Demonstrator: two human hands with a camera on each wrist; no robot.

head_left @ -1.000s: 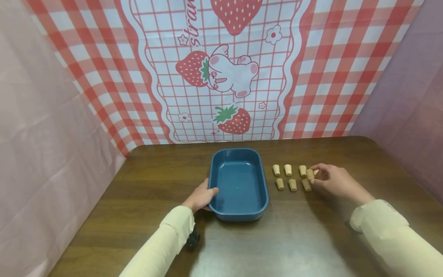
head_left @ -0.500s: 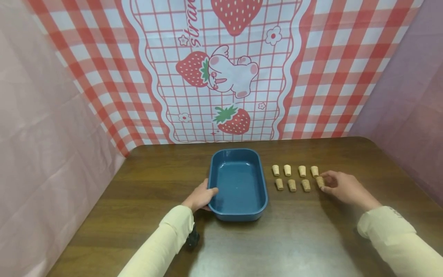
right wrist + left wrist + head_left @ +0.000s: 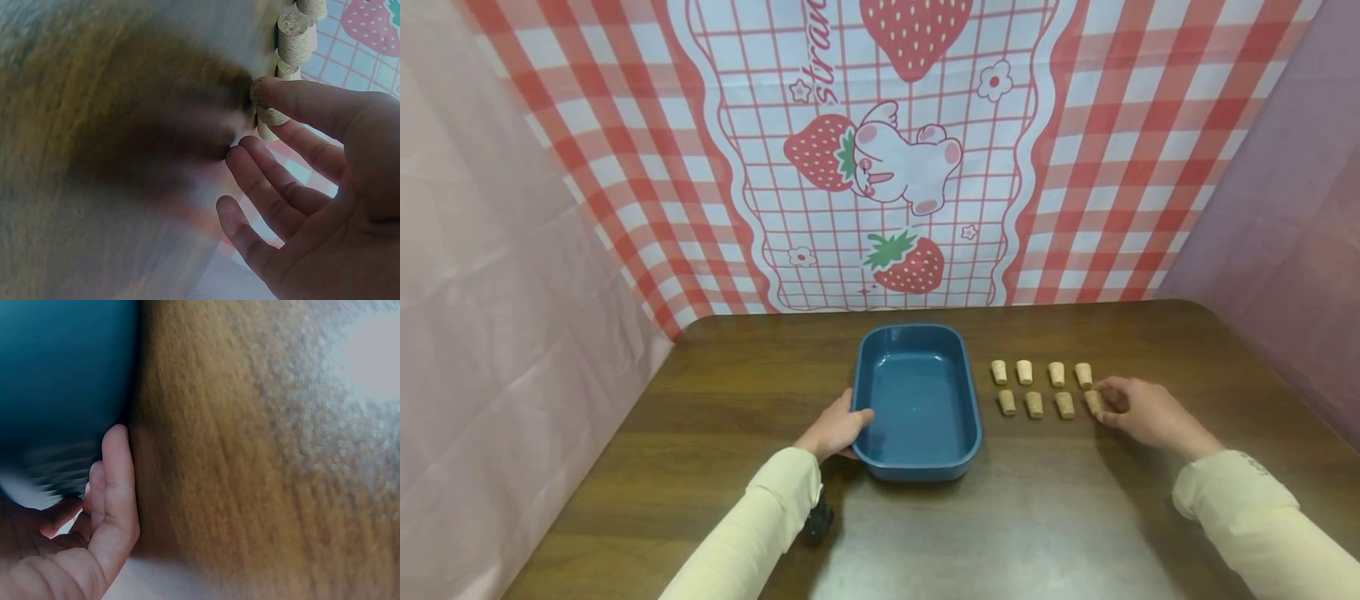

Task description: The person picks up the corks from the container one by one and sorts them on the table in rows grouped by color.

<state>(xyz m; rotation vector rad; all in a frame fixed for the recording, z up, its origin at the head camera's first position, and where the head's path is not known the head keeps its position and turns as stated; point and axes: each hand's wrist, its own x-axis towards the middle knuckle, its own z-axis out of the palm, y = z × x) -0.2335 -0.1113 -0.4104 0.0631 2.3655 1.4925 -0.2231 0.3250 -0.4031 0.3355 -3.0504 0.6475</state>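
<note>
A deep blue rectangular dish [image 3: 916,408] rests on the table, and nothing lies in it. My left hand [image 3: 837,427] grips its left side near the front corner, thumb over the rim; in the left wrist view fingers [image 3: 117,478] lie against its outer wall. To the right, several tapered corks stand in two rows, the back row paler [image 3: 1057,374], the front row browner [image 3: 1034,406]. At the front row's right end, my right hand [image 3: 1153,414] pinches a brown cork [image 3: 1093,403] between thumb and index finger. Its other fingers are spread apart in the right wrist view.
The brown wooden table [image 3: 737,367] reaches back to a red-and-white checked cloth [image 3: 1097,167] with strawberry prints. Pale curtains [image 3: 527,275] hang at both sides. A small black object [image 3: 818,518] shows under the left wrist.
My right hand has carried the brown cork right and toward me, from above the rows down to the front row's right end. The left hand and the dish stay in place.
</note>
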